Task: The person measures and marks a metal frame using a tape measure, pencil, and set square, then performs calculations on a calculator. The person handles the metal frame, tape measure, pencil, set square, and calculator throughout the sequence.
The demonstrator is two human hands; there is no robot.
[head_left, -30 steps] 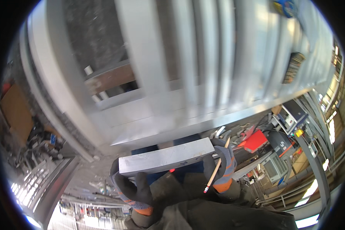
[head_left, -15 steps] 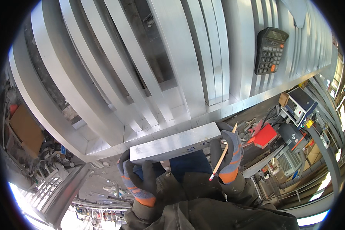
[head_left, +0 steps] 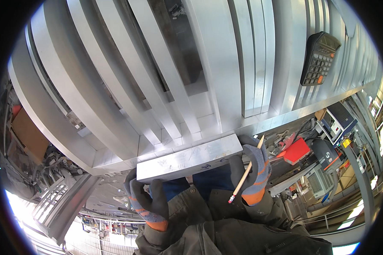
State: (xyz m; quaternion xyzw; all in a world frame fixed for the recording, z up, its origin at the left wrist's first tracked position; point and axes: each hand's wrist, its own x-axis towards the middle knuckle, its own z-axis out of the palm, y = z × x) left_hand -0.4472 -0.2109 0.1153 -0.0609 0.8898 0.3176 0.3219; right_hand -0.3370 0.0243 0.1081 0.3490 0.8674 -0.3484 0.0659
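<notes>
A short silvery metal bar (head_left: 187,158) with dark handwritten marks on its near face lies crosswise between my hands, in front of my body. My left hand (head_left: 148,203), in a grey and orange work glove, is closed about its left end, the thumb low against the near side. Around the right end closes my gloved right hand (head_left: 259,172), which also carries a wooden pencil (head_left: 244,175). The pencil slants across the palm, eraser end down toward me. Fingers behind the bar are partly hidden.
Long metal bars (head_left: 219,63) rest side by side on the stand ahead, with gaps between several. A black calculator (head_left: 320,61) lies on them at the right. Beyond my right hand are a red box (head_left: 296,151) and machines. A brown board (head_left: 30,135) leans at far left.
The bar has shifted slightly left and its broad top face shows more. My left hand moved left with it. In the view, the long bars and calculator sit farther right.
</notes>
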